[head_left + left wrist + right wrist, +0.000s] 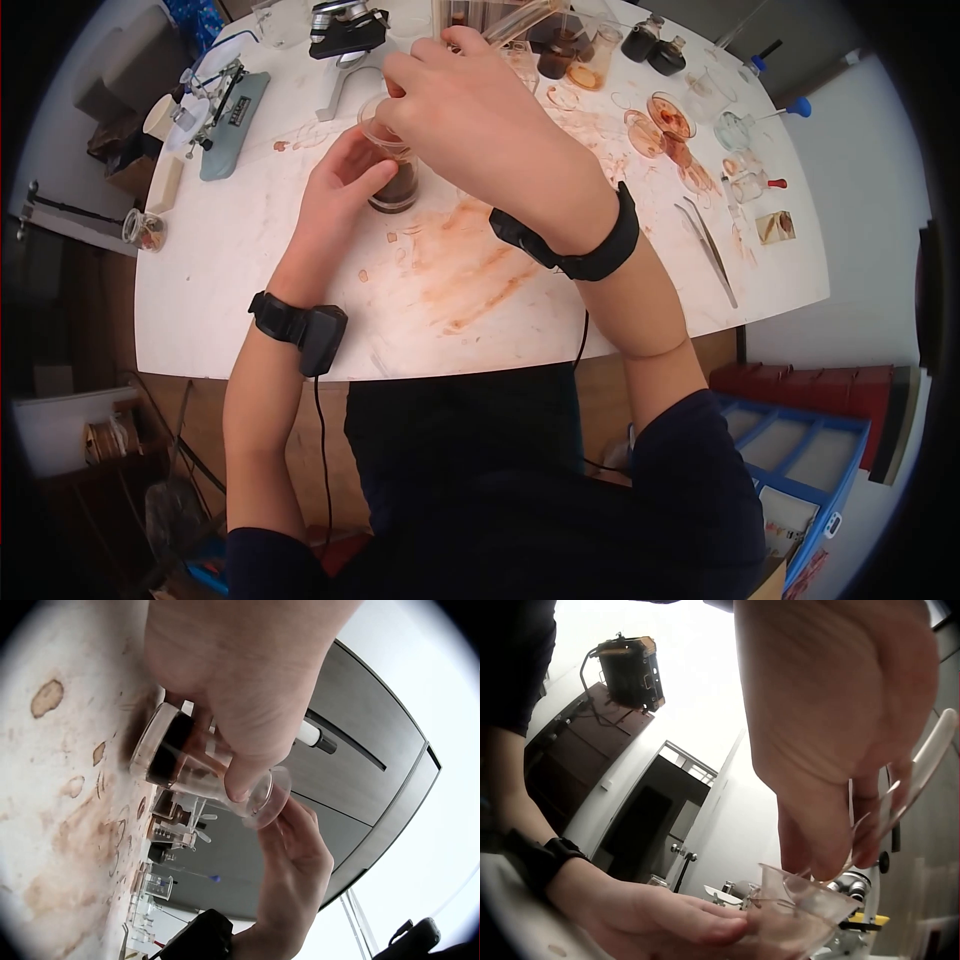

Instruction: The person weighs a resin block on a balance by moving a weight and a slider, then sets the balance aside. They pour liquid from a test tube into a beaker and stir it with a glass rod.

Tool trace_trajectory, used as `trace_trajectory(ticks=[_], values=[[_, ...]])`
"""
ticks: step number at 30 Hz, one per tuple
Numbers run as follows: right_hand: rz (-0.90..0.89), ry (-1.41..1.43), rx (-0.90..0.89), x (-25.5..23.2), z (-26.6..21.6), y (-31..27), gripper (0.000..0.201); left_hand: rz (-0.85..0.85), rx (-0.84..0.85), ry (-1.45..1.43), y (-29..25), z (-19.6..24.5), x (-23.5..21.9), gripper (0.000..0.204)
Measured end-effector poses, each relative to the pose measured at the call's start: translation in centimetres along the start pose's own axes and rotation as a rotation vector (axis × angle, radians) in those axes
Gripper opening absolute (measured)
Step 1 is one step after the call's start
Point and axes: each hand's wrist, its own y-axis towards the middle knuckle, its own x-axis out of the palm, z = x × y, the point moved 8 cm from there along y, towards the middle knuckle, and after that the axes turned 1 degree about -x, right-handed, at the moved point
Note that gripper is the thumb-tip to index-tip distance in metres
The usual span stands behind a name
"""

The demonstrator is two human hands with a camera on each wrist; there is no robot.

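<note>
My left hand (335, 190) grips a clear glass jar (159, 742) round its side, thumb across the front. The jar stands on the white table, with dark brown liquid in its lower part. At its top shows a clear, flared, funnel-like rim (799, 907). From above, my right hand (490, 120) reaches over the mouth, fingertips right at the rim. Its curled fingers hold a long clear tube-like rod (930, 761), which slants up past the hand. The rod's lower end is hidden by the fingers and the rim.
The white table (300, 330) carries brown stains. A microscope (345, 28) and a balance (235, 125) stand at the back and left. Dark bottles (665, 57), a stained petri dish (670, 115) and several glass vessels fill the right. Metal tweezers (708, 250) lie near the right edge.
</note>
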Motion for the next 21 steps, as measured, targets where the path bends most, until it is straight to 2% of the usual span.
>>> trace_trajectory(ticks=[7, 21], values=[[-0.044, -0.016, 0.014, -0.13, -0.06, -0.01, 0.004, -0.014, -0.001, -0.023, 0.04, -0.20, -0.03, 0.054], [-0.003, -0.028, 0.010, -0.49, -0.01, 0.05, 0.006, -0.029, -0.005, -0.036, 0.09, -0.06, 0.08, 0.052]])
